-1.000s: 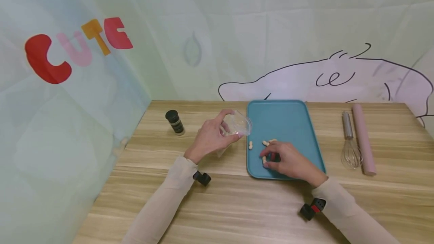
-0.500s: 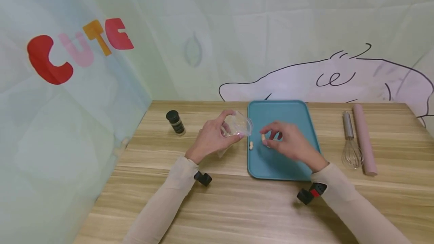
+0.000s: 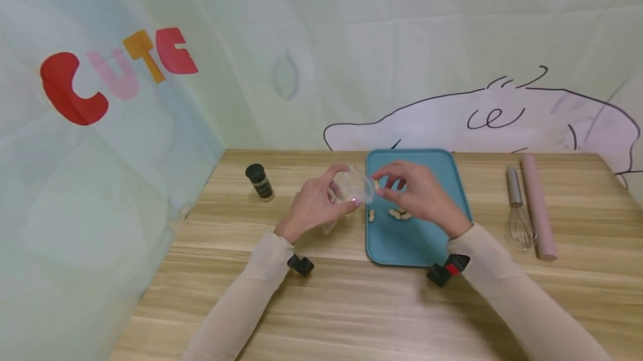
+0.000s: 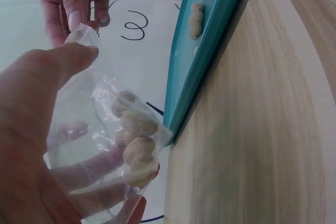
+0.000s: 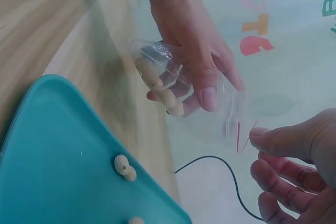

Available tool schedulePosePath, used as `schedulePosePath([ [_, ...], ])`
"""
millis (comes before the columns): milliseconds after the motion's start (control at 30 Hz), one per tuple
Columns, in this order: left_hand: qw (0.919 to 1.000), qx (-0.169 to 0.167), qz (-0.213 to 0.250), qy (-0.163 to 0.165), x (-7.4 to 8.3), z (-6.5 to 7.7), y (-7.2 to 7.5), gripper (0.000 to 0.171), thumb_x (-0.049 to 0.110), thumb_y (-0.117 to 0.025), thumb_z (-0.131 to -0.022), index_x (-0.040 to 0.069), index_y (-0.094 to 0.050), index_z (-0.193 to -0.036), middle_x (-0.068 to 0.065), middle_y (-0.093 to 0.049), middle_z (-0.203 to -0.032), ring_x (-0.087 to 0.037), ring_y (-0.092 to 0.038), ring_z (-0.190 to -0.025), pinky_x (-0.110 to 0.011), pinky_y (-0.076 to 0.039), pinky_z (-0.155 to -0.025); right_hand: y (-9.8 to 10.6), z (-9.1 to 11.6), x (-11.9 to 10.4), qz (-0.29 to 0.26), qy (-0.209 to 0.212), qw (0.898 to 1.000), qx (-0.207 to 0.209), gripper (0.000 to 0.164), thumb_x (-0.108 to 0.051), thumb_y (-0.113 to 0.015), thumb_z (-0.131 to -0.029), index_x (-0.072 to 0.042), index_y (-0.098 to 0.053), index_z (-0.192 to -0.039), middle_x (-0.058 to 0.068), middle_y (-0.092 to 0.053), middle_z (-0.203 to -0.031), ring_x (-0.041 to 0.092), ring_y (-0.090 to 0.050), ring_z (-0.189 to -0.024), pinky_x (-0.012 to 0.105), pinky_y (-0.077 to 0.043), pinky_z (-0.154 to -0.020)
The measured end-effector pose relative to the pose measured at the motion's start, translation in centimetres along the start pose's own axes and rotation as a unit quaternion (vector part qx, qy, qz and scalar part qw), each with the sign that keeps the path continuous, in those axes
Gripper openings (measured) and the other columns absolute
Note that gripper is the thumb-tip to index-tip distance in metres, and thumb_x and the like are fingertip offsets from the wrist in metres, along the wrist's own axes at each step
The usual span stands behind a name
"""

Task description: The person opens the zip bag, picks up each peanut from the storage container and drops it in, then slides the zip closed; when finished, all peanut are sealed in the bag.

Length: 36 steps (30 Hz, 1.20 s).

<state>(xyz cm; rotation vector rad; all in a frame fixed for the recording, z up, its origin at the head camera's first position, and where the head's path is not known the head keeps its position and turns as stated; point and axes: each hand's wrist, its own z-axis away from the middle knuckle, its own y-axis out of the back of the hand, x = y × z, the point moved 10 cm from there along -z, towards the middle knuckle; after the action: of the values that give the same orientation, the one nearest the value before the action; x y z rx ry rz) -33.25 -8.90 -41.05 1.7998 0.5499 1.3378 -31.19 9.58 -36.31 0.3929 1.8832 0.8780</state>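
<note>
My left hand (image 3: 312, 203) grips a clear zip bag (image 3: 359, 183), holding its mouth spread toward the right. Several unshelled peanuts (image 4: 139, 123) lie in the bottom of the bag, as the left wrist view shows. Between thumb and fingertips my right hand (image 3: 419, 193) pinches a peanut (image 3: 377, 184) right at the bag's mouth, above the left side of a blue tray (image 3: 419, 248). In the right wrist view the fingers hide this peanut. A small cluster of peanuts (image 3: 400, 214) rests on the tray, and a single peanut (image 3: 372, 215) lies by its left edge.
A black-capped seasoning jar (image 3: 260, 182) stands left of the hands on the wooden table (image 3: 321, 305). To the tray's right lie a whisk (image 3: 519, 210) and a pink rolling pin (image 3: 540, 207). Printed cloth (image 3: 351, 43) hangs behind the table.
My right hand has picked a peanut off the tray and carried it up and left to the bag's mouth. The left hand and bag have hardly moved.
</note>
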Motion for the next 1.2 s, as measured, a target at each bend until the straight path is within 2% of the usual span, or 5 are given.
schedulePosePath([
  [233,1.0000,-0.002,0.002,-0.002,0.1,0.0,-0.1,0.073,0.055,-0.079,-0.090,0.035,-0.047,-0.152,0.001,-0.071,-0.096,-0.015,-0.067,-0.078,-0.032,-0.053,-0.066,-0.3,-0.4,-0.2,-0.023,0.016,1.000,0.004,0.027,-0.012,-0.077,-0.098,-0.010,-0.078,-0.125,0.012,-0.076,-0.126,0.023,-0.072,-0.094,0.049,-0.059,-0.085],
  [500,1.0000,0.001,-0.002,-0.001,0.0,0.0,-0.2,0.073,0.055,-0.079,-0.089,0.036,-0.047,-0.152,0.001,-0.071,-0.096,-0.016,-0.066,-0.078,-0.032,-0.052,-0.066,-0.5,-0.4,0.0,-0.026,0.012,1.000,0.004,0.030,-0.010,-0.078,-0.097,-0.009,-0.077,-0.126,0.013,-0.077,-0.125,0.025,-0.072,-0.096,0.053,-0.059,-0.086],
  [767,0.9999,0.003,-0.002,0.014,-0.5,-0.2,0.1,0.073,0.056,-0.080,-0.089,0.036,-0.047,-0.152,0.002,-0.072,-0.099,-0.016,-0.067,-0.081,-0.032,-0.053,-0.069,-0.9,0.2,1.0,-0.034,-0.004,0.999,0.002,0.031,-0.009,-0.077,-0.098,-0.006,-0.075,-0.129,0.017,-0.077,-0.123,0.026,-0.073,-0.097,0.040,-0.057,-0.084],
  [933,0.9997,0.014,-0.003,0.020,-1.2,-0.3,0.6,0.072,0.056,-0.080,-0.089,0.036,-0.048,-0.151,0.003,-0.072,-0.098,-0.016,-0.067,-0.082,-0.032,-0.053,-0.069,-2.4,0.7,2.3,-0.013,-0.026,1.000,-0.011,0.034,-0.010,-0.077,-0.097,-0.002,-0.075,-0.129,0.018,-0.078,-0.118,0.029,-0.073,-0.100,0.046,-0.059,-0.087],
  [1200,0.9995,0.022,0.003,0.023,-1.7,-0.3,1.5,0.075,0.057,-0.079,-0.089,0.033,-0.047,-0.153,0.000,-0.074,-0.099,-0.017,-0.069,-0.084,-0.032,-0.053,-0.070,-5.9,1.2,4.6,0.026,-0.063,0.995,-0.067,0.030,-0.016,-0.080,-0.096,-0.005,-0.078,-0.123,0.013,-0.078,-0.121,0.030,-0.069,-0.108,0.051,-0.056,-0.093],
])
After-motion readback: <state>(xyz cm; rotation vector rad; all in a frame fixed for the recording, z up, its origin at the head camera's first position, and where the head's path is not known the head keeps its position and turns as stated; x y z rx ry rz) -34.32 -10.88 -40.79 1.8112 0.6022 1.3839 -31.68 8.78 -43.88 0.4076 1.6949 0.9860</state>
